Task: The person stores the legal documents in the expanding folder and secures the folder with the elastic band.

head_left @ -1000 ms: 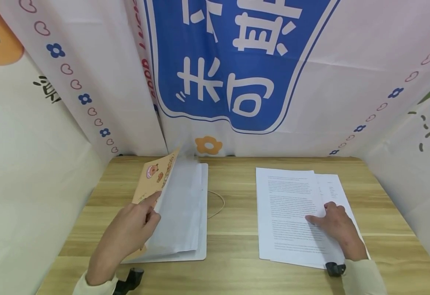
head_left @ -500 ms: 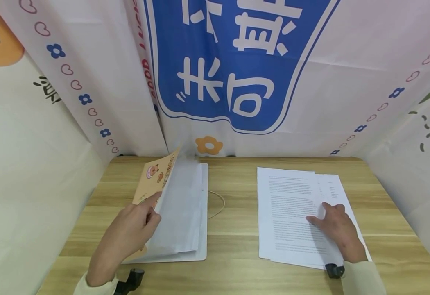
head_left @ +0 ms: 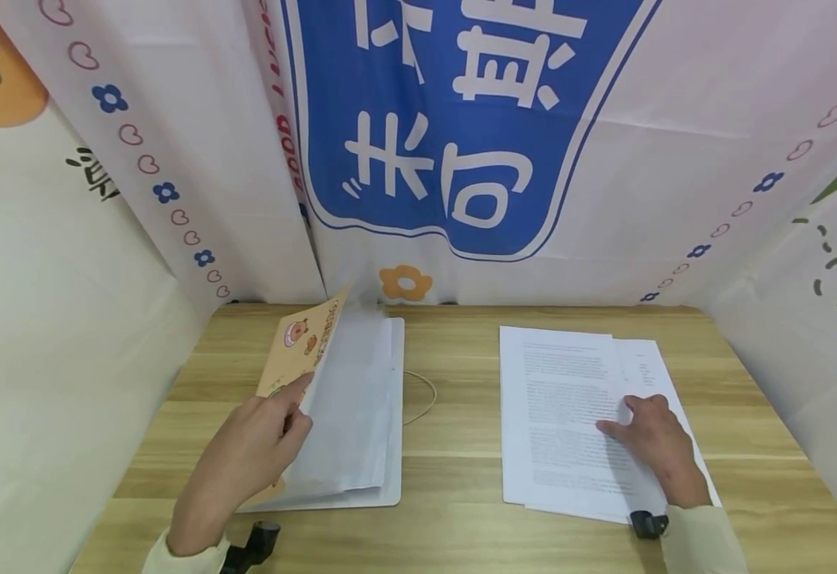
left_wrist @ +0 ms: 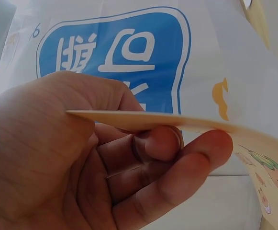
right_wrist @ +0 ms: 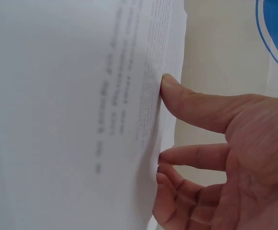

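Right hand [head_left: 658,438]: fingertips shifted slightly left over the papers since a second ago. Left hand and folder as before.

Far left: pale sleeve [head_left: 189,562], black device [head_left: 253,548] at the wrist. Left hand [head_left: 253,438] grips the folder's orange cover [head_left: 292,351] by its free edge, index finger lying along it. Wrist view: cover edge-on across the hand, fingers curled beneath.

Folder [head_left: 395,446] on the table [head_left: 454,478], left side, cover tilted up; cartoon animal printed on it. Clear sleeves [head_left: 350,422] show inside. Thin loop of cord [head_left: 433,391] just beside, on the right.

Well apart, right side of table: printed sheet [head_left: 569,391], overlapping another sheet [head_left: 644,371] that shows along its right. Right hand over these, thumb and fingers spread apart, tips touching paper; cannot tell whether any sheet is pinched.

Behind: white cloth [head_left: 619,191], blue panel [head_left: 418,191] with white characters.
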A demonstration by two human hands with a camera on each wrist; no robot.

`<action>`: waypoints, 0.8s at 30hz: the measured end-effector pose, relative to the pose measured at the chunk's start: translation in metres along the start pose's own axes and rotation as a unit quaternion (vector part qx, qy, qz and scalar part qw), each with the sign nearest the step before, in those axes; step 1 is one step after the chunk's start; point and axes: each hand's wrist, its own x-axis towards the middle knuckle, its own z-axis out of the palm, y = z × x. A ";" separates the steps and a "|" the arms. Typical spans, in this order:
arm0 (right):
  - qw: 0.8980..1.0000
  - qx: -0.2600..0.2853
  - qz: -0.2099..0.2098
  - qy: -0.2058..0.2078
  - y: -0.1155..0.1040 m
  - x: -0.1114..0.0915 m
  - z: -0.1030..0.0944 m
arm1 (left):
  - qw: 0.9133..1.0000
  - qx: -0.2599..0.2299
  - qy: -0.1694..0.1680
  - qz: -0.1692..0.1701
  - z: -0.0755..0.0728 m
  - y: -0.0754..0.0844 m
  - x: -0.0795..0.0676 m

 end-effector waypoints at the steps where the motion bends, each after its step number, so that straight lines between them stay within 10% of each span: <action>1: 1.000 -0.001 0.000 0.002 0.000 -0.001 0.000 | 1.000 0.001 -0.001 0.000 0.000 0.000 0.000; 24: 0.998 0.049 0.031 -0.026 0.004 0.005 0.001 | 1.000 0.000 -0.014 -0.003 0.002 0.002 0.003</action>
